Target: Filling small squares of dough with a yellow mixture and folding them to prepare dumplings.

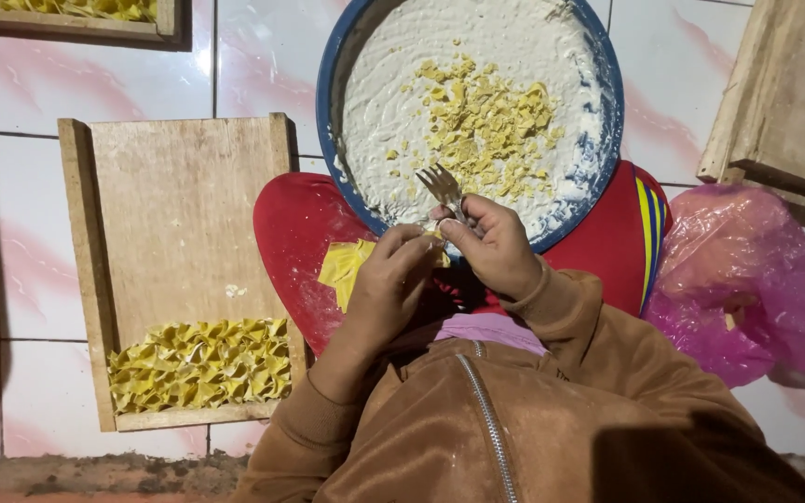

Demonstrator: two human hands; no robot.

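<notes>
Your right hand (496,244) grips a fork (444,189) over the floury blue bowl (333,88), left hand (393,279) pinching a yellow dough piece (345,268) right beside it.

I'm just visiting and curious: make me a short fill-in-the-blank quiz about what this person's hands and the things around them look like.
1. The right hand holds a metal ____.
2. The round bowl of white paste has a ____ rim.
3. The folded yellow pieces lie in a ____ tray.
4. The left hand pinches a small ____ piece.

Missing words: fork; blue; wooden; yellow
</notes>
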